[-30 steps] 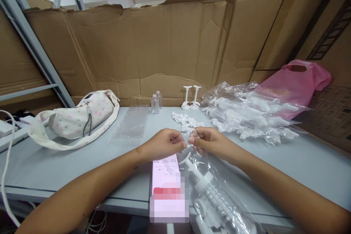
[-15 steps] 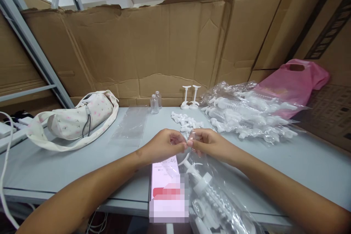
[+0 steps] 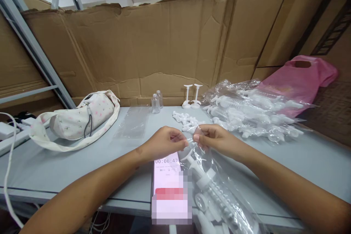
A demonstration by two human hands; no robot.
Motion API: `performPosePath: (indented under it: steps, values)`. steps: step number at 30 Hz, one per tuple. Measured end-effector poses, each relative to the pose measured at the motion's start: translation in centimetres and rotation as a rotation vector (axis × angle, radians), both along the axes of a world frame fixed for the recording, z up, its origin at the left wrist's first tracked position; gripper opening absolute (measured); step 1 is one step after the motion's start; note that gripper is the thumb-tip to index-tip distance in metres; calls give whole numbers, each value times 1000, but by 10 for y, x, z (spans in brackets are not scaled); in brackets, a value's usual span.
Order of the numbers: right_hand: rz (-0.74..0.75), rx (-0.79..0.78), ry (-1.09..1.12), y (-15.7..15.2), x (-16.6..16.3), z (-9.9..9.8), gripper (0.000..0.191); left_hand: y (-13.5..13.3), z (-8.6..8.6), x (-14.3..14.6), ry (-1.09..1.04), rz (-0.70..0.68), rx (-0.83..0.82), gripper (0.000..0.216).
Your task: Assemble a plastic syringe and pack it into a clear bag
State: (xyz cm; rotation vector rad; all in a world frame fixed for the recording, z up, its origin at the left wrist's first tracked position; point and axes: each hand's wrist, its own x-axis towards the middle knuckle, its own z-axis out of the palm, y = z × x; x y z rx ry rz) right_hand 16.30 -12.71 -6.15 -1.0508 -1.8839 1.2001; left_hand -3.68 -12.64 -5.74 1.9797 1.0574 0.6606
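A clear plastic bag point(image 3: 227, 179) hangs from my hands toward the table's front edge. Inside it show a white plunger part with a clear ribbed barrel point(image 3: 216, 186) and several white plastic pieces point(image 3: 208, 206). My left hand point(image 3: 171, 139) pinches the upper left of the bag's mouth between thumb and fingers. On the other side, my right hand point(image 3: 212, 138) pinches the mouth's right edge. Beneath my left hand lies a phone point(image 3: 167, 175) with a running timer. Just beyond the hands is a small pile of white plastic parts point(image 3: 186, 119).
Several filled clear bags point(image 3: 252, 111) are heaped at the right beside a pink plastic bag point(image 3: 298, 84). Two white stands point(image 3: 192, 97) and two clear bottles point(image 3: 156, 103) are at the back. Flat clear bags point(image 3: 133, 122) and a patterned cloth bag point(image 3: 82, 119) lie at the left.
My right hand has moved slightly right, so the gap between my hands is wider and the bag's mouth is spread between them. Both hands keep their pinch.
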Motion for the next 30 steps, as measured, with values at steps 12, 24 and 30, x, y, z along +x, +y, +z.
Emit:
performPosePath:
  steps: [12,24,30]
  values:
    - [-41,30,24,8,11,1,26,8,6,-8,31,-3,2,19]
    - [-145,82,-10,16,24,7,34,11,16,-15,29,51,-15,15]
    - [-189,78,-23,20,30,9,36,15,15,-15,35,67,-14,14]
